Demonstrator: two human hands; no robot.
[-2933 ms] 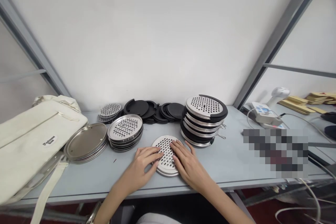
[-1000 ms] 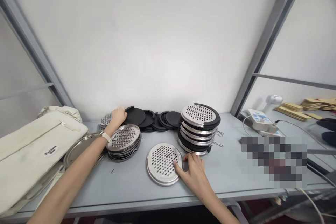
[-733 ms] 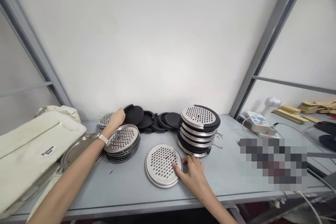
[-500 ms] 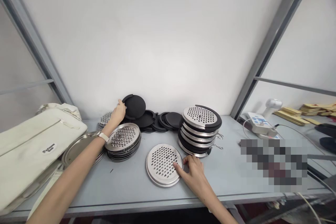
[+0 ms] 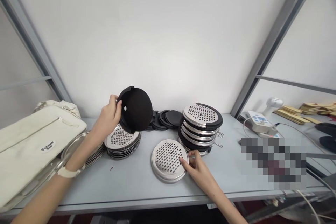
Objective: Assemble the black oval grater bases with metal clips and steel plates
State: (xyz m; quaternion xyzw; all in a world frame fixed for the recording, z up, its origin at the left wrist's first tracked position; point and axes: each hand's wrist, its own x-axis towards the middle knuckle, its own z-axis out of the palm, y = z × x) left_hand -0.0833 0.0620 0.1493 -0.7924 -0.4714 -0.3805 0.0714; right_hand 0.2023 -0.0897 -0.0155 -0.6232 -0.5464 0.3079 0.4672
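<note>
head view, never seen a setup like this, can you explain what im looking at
There is no machine here: these are a person's two bare hands, seen by one camera worn on the head, looking forward and down.

The left hand holds a black disc by its left edge, tilted up above the table. The right hand has its thumb at the right edge of a perforated metal disc; whether it grips or only steadies it is hard to tell.

Around them are a stack of perforated metal discs, plain metal discs partly behind the left arm, more black pieces at the back, a mixed stack on the right, and a pale bag on the far left. A patch at right is blurred out.
</note>
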